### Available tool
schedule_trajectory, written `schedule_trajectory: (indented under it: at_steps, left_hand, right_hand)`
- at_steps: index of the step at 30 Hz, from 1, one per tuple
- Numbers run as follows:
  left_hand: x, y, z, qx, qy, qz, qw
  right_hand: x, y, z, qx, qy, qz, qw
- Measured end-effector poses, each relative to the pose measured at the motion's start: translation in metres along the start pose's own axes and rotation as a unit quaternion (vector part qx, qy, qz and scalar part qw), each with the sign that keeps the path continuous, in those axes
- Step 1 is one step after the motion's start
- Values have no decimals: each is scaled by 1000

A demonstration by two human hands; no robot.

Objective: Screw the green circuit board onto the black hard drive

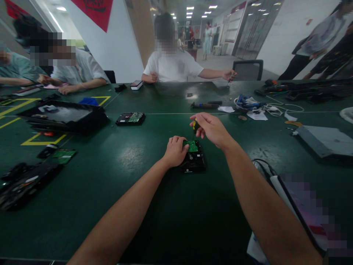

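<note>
A black hard drive [195, 162] with a green circuit board [193, 146] on its upper face lies on the green table in front of me. My left hand [176, 151] grips its left side, with the thumb over the edge of the board. Above the far end, my right hand [211, 129] is closed around the black and yellow handle of a screwdriver [195, 126]. The screwdriver stands nearly upright, its shaft pointing down at the board. Whether its tip sits in a screw is too small to tell.
Another hard drive [130, 118] lies farther left, near a black tray [66, 116]. Dismantled parts [27, 182] are at the left. A grey metal case [325, 141], a tangle of cables [249, 103] and a propped screen [303, 213] are on the right. Across the table sits a person [173, 66].
</note>
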State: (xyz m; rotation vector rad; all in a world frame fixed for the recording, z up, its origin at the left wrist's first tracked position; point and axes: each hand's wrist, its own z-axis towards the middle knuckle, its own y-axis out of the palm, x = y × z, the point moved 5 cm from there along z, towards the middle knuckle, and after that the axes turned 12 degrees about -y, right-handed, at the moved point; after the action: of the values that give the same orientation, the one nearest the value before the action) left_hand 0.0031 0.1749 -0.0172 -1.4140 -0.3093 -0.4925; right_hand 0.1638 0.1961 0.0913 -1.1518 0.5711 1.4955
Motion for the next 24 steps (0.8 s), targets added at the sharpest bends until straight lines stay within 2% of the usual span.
schedule_trajectory:
  at_steps: [5, 12, 19, 24]
  left_hand:
    - [0, 0, 0, 4, -1, 1, 1000]
    - [1, -1, -1, 2, 4, -6, 1000]
    - [0, 1, 0, 3, 0, -4, 1000]
    - [-1, 2, 1, 3, 1, -3, 1000]
  right_hand:
    - [-2, 0, 0, -2, -16, -33, 999]
    - [-3, -10, -1, 54, 7, -68, 996]
    - [-10, 3, -3, -33, -9, -10, 999]
    - [-12, 6, -4, -57, -10, 13, 998]
